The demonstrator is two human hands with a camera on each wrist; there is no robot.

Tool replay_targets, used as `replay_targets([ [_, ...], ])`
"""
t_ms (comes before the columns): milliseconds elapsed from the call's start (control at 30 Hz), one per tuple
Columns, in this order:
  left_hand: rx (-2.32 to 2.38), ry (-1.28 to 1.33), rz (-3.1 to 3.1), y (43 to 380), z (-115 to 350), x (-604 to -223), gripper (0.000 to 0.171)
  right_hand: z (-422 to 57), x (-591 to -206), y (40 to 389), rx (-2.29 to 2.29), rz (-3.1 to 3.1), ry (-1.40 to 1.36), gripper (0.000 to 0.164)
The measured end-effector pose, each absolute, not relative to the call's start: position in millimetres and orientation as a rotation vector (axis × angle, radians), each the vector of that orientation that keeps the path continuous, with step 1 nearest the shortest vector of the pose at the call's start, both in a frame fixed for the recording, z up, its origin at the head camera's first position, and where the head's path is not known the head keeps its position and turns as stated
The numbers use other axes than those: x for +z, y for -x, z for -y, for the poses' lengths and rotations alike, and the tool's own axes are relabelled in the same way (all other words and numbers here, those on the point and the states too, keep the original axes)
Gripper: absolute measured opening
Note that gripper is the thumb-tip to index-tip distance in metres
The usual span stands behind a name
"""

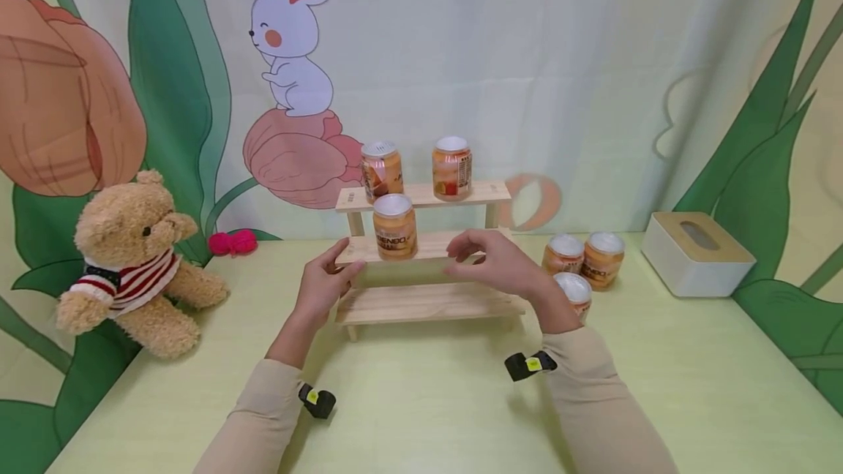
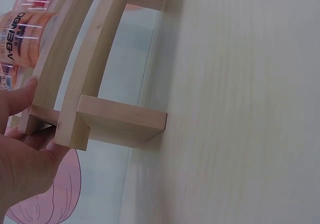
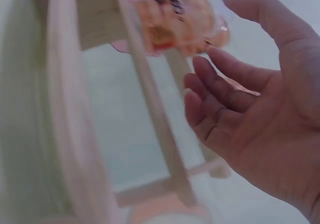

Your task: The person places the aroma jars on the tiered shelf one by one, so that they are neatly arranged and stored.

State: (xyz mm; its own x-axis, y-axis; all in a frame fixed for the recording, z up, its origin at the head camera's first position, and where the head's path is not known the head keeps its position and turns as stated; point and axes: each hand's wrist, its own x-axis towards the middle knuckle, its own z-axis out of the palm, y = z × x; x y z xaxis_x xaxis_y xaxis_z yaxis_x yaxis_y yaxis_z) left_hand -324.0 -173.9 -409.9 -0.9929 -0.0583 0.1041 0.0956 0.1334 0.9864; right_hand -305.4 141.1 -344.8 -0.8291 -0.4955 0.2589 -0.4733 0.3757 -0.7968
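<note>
A three-tier wooden display stand [image 1: 428,301] stands on the table. My left hand [image 1: 323,282] holds the left end of its middle shelf; in the left wrist view the thumb [image 2: 22,94] lies against the shelf's edge with the fingers around its end. On that shelf, toward the left, is an orange jar [image 1: 395,231] with a white lid. Two similar jars, one left [image 1: 382,170] and one right [image 1: 452,169], sit on the top tier. My right hand [image 1: 494,262], fingers loosely bent and holding nothing, hovers before the middle shelf's right part, apart from the jar.
Three more jars [image 1: 571,290] are grouped on the table right of the stand, partly behind my right forearm. A white tissue box [image 1: 698,258] with a wooden top sits farther right. At left are a teddy bear [image 1: 141,262] and a pink yarn bundle [image 1: 233,242]. A printed curtain [image 1: 560,79] hangs behind.
</note>
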Motion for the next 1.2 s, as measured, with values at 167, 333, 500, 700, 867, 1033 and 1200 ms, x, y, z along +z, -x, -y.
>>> replay_targets([
  [167, -2.002, 0.052, 2.278, 325.3, 173.6, -408.5, 0.066, -177.3, -328.0, 296.8, -1.368, -2.652, 0.94, 0.037],
  [333, -1.982, 0.058, 2.282, 325.8, 173.7, -408.0, 0.066, -214.4, -323.8, 291.0, -1.344, -2.729, 0.872, 0.041],
  [500, -1.97, 0.037, 2.293, 324.5, 175.3, -409.0, 0.067, -245.1, -330.0, 287.9, -1.301, -2.796, 0.746, 0.042],
  [700, -1.983, 0.024, 2.29, 325.0, 174.0, -409.5, 0.066, -270.3, -345.0, 291.4, -1.243, -2.753, 0.675, 0.048],
  [867, -1.983, 0.031, 2.293, 325.0, 173.7, -409.5, 0.066, -283.1, -353.5, 292.6, -1.21, -2.675, 0.713, 0.05],
  [1033, -1.977, 0.048, 2.291, 324.4, 174.7, -408.9, 0.067, -290.8, -361.1, 292.2, -1.143, -2.645, 0.706, 0.059],
  [1200, -1.968, 0.032, 2.303, 324.7, 174.9, -408.7, 0.067, -298.9, -375.1, 296.3, -1.165, -2.613, 0.684, 0.068],
])
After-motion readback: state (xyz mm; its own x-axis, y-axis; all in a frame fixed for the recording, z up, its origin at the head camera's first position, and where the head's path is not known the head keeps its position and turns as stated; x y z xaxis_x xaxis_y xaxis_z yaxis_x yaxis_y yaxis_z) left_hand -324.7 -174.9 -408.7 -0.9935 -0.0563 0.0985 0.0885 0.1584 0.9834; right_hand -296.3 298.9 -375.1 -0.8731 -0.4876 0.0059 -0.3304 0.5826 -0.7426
